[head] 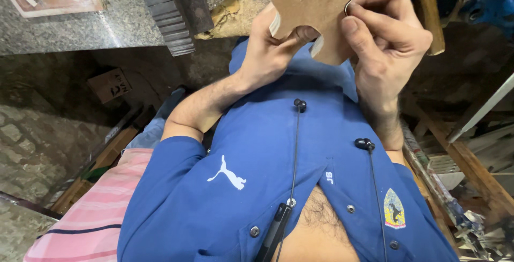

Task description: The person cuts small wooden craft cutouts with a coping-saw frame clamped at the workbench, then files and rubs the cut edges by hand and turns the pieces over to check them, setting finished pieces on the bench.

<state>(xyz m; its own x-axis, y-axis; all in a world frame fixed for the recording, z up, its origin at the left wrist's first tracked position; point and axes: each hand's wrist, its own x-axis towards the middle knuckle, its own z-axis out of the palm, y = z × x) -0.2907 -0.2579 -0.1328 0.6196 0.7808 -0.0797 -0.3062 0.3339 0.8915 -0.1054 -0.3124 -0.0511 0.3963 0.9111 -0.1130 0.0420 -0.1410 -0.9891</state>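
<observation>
Now, looking down my blue shirt (pixel 257 187): both hands up at a brown cutout (pixel 316 5) held over my chest. My left hand (pixel 267 48) has its fingers clamped on the near edge, thumb pressed to the face. My right hand (pixel 385 37) grips the side, fingers closed around it. Earbuds (pixel 300 104) dangle below.

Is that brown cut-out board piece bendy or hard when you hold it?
Probably hard: the brown board piece keeps its flat shape between the left hand and right hand. It seems light, since fingertips alone hold it. Its narrow lobes might snap.
</observation>
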